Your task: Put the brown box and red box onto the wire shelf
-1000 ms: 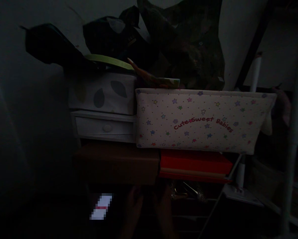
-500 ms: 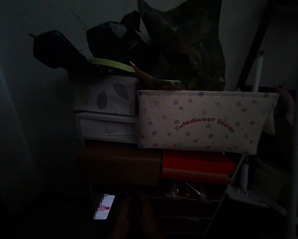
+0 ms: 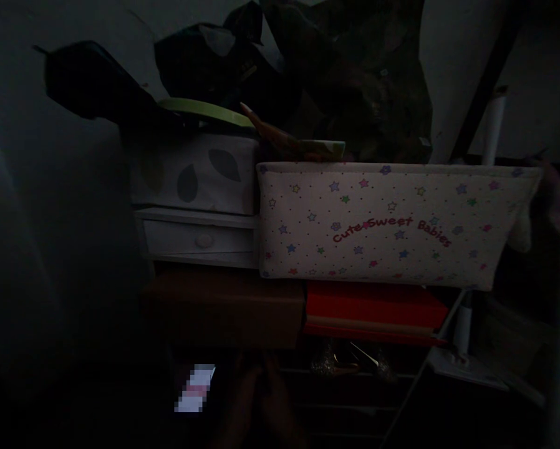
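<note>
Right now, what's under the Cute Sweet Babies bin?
Below the fabric bin: red box and the right end of the brown box. Bin's underside and anything behind both boxes hidden.

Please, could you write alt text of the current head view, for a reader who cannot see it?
In near darkness, a left hand and right hand are close together below a brown box; what they hold, if anything, is unclear. A pixelated screen glows to their left. A red box is right of the brown box, below a star-patterned white bin.

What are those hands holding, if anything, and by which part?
It can't be told: the left hand and right hand are close together in deep shadow, below the brown box.
</note>
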`<act>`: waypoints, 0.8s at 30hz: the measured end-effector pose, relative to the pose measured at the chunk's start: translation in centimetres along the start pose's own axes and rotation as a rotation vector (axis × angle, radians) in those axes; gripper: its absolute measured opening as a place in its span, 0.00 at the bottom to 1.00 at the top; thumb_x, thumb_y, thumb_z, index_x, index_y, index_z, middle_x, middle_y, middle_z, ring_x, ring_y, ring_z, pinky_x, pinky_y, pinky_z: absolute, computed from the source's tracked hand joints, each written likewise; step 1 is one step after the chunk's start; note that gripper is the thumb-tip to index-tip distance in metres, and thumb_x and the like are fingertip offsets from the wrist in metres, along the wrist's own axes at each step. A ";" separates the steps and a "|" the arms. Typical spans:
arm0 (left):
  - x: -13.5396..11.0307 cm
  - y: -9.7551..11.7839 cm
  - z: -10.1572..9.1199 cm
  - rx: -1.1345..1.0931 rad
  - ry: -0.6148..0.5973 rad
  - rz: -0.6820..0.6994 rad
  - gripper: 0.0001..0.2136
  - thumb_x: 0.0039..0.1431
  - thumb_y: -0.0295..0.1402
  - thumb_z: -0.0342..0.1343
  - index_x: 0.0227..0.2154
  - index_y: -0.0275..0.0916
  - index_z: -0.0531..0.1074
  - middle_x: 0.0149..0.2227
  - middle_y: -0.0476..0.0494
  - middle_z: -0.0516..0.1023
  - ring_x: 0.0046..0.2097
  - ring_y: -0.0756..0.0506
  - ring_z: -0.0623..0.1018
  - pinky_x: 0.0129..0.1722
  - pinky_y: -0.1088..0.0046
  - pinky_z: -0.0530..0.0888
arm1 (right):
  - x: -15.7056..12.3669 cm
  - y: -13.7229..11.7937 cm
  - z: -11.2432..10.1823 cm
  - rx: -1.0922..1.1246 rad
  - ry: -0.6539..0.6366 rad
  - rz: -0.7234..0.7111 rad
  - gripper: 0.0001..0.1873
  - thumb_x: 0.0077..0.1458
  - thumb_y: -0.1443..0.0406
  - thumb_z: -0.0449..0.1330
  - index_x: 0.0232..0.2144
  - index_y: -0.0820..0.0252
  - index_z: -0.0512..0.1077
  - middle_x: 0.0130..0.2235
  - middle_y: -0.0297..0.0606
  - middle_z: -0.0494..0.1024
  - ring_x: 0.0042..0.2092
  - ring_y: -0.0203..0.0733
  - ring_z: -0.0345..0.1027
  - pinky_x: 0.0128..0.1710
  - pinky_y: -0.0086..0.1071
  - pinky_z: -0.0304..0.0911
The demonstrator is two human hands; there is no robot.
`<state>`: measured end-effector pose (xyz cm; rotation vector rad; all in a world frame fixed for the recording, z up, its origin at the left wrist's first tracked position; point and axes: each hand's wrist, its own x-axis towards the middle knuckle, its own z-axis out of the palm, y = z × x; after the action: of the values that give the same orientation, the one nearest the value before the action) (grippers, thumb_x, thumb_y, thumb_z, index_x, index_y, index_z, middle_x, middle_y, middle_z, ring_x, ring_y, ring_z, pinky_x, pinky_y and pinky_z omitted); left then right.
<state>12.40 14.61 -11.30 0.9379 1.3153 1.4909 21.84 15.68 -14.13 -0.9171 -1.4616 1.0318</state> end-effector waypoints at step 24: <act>-0.7 2.7 2.2 0.101 -0.108 -0.034 0.26 0.44 0.37 0.58 0.50 0.40 0.68 0.62 0.35 0.64 0.63 0.37 0.61 0.62 0.59 0.57 | -1.0 1.0 -1.5 0.249 0.107 0.016 0.30 0.54 0.64 0.55 0.60 0.54 0.58 0.61 0.41 0.62 0.62 0.44 0.56 0.61 0.43 0.51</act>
<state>14.29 14.52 -8.34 1.0415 1.3308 1.3394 23.44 15.26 -15.30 -0.7926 -1.2079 1.1306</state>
